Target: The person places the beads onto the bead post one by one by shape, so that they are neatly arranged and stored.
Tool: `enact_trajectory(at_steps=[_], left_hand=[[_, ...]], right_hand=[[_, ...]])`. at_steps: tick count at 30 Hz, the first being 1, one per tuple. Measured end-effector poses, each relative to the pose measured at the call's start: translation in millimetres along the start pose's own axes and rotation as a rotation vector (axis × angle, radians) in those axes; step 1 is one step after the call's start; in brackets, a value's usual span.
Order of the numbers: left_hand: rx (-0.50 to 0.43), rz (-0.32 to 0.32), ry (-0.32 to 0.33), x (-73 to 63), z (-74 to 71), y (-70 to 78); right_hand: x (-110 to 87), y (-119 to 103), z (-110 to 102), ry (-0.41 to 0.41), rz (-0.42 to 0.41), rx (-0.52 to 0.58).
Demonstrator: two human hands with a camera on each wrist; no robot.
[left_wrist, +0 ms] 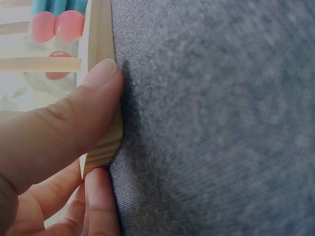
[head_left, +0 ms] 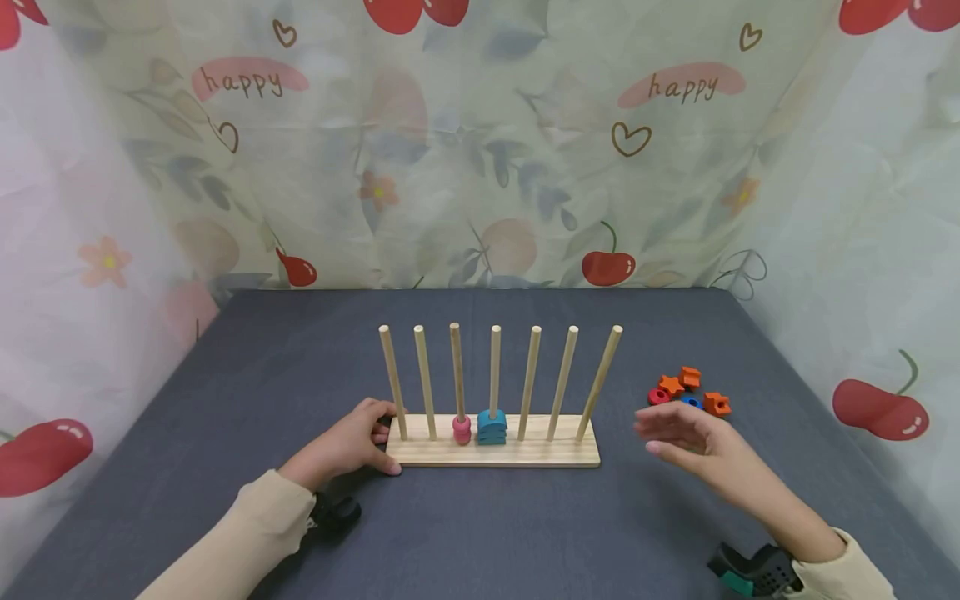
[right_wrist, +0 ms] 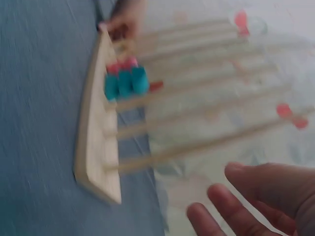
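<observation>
A wooden peg board [head_left: 491,454] with several upright pegs stands on the dark cloth. Two round pink beads [head_left: 462,429] are stacked on its third peg from the left, and three blue beads [head_left: 492,427] on the peg beside them. My left hand [head_left: 347,443] grips the board's left end; in the left wrist view the thumb [left_wrist: 74,115] lies on the front edge, with fingers round the end. To the right of the board, my right hand [head_left: 693,435] hovers with fingers apart and holds nothing. It is close to the loose beads.
Several loose beads lie at the right: an orange star bead [head_left: 671,385], other orange beads [head_left: 717,405], a red bead [head_left: 658,397] and a blue bead [head_left: 692,402], partly hidden by my right hand. A patterned curtain [head_left: 465,167] encloses the table's back and sides.
</observation>
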State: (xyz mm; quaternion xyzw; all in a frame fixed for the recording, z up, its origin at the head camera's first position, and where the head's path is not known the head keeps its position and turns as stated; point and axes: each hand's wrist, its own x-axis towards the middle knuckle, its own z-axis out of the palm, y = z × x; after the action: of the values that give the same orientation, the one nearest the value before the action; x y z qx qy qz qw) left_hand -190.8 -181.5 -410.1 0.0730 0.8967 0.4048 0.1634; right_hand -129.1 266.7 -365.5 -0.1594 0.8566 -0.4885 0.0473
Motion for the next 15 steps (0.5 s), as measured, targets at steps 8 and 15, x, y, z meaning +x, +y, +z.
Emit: enact_trajectory(at_steps=[8, 15], left_hand=[[-0.012, -0.015, 0.003, -1.4, -0.6, 1.8], [-0.024, -0.026, -0.008, -1.6, -0.9, 2.4]], right_hand=[[1.0, 23, -35, 0.195, 0.048, -0.042], [-2.0, 47, -51, 0.236, 0.198, -0.117]])
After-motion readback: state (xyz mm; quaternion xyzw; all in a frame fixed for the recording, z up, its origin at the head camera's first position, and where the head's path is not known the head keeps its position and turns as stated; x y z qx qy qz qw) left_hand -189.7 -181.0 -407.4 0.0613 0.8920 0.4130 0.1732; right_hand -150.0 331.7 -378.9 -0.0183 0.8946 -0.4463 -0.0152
